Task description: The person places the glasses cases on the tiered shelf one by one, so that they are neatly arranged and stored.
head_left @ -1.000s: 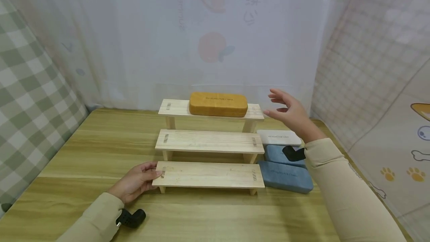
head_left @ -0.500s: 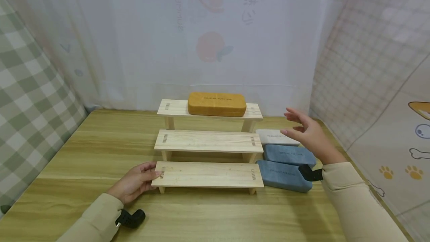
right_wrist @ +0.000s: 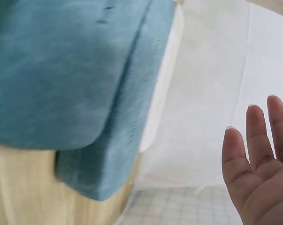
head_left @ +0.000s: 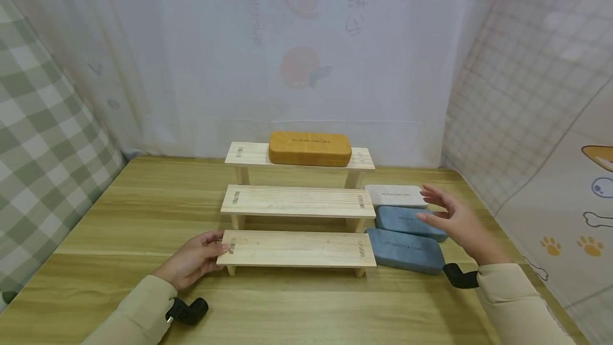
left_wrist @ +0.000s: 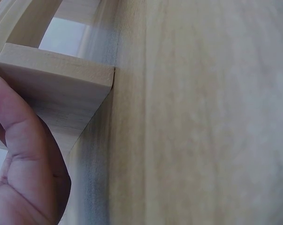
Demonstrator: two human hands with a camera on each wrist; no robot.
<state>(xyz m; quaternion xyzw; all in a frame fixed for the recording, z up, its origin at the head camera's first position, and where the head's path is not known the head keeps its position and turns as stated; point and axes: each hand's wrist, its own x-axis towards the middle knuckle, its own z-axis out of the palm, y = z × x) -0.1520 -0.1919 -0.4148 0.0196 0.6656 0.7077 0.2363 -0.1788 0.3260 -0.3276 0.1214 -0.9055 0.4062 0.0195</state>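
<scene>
A three-tier wooden display stand [head_left: 298,201] stands on the table. My left hand [head_left: 193,260] grips the left end of its lowest board, thumb on top; in the left wrist view the hand [left_wrist: 28,154] is against the stand's leg [left_wrist: 57,79]. On the top tier lies a mustard-yellow glasses case [head_left: 309,149]. To the right of the stand lie a white glasses case [head_left: 396,195], a blue glasses case [head_left: 407,220] behind, and another blue glasses case [head_left: 406,251] in front. My right hand [head_left: 455,222] hovers by their right ends, fingers apart and holding nothing.
A white printed curtain [head_left: 191,68] hangs behind the wood-grain table [head_left: 143,201]. Green checked cloth [head_left: 43,95] slopes along the left side, and a pale patterned cloth [head_left: 541,121] along the right. Each wrist wears a black camera mount [head_left: 187,311].
My right hand has moved down and to the right, from beside the top tier to over the right ends of the cases. My left hand and the yellow case have stayed put.
</scene>
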